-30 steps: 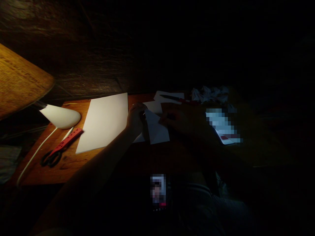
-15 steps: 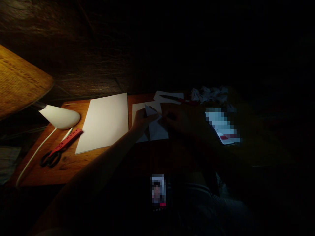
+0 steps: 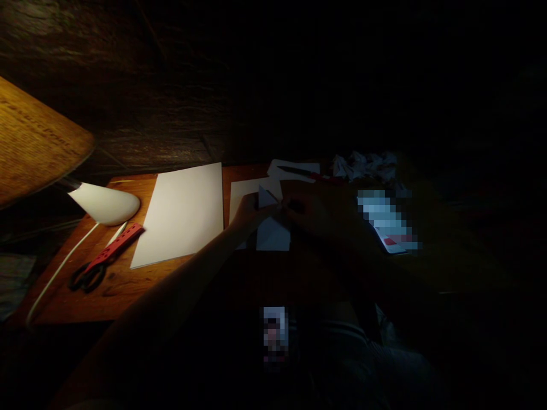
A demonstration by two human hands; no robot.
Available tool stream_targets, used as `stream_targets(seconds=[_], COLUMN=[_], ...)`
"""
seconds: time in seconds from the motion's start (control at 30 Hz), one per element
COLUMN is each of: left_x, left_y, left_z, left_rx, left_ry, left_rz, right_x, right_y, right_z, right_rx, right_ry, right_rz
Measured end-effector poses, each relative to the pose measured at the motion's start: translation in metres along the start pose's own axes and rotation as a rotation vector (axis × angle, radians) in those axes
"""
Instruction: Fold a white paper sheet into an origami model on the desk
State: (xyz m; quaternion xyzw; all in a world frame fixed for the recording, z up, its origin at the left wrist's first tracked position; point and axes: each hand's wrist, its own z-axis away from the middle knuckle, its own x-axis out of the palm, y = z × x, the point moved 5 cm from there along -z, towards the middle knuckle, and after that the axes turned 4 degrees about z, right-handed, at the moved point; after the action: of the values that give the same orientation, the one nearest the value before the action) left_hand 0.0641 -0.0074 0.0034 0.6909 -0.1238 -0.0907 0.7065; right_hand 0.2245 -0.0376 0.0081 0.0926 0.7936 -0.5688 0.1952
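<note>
Left hand (image 3: 248,212): closed on folded paper (image 3: 273,234).
Right hand (image 3: 305,212): curled; its grip, lost in shadow, cannot be told.
Folded paper: smooth, sharply peaked, seen between the hands.
Surface (image 3: 117,299): grained wood, swallowed by darkness at right.

Single head-worn view, facing forward and down across the wooden table (image 3: 123,285) toward the dark wall (image 3: 141,114). Lampshade (image 3: 43,136) close, cropped at left edge; left hand (image 3: 247,210) and right hand (image 3: 305,212) mid-range, near frame centre.
</note>
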Motion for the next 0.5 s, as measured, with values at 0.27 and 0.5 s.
stream_targets(seconds=[0.27, 0.5], left_x=[-0.001, -0.009], left_y=[-0.003, -0.007], left_z=[0.0, -0.007], left_rx=[0.025, 0.009], left_ry=[-0.007, 0.117], left_rz=[0.05, 0.222], right_x=[0.003, -0.001], right_y=[0.001, -0.007], right_z=[0.002, -0.001], right_rx=[0.034, 0.035], right_ry=[0.0, -0.002], right_rz=[-0.01, -0.075])
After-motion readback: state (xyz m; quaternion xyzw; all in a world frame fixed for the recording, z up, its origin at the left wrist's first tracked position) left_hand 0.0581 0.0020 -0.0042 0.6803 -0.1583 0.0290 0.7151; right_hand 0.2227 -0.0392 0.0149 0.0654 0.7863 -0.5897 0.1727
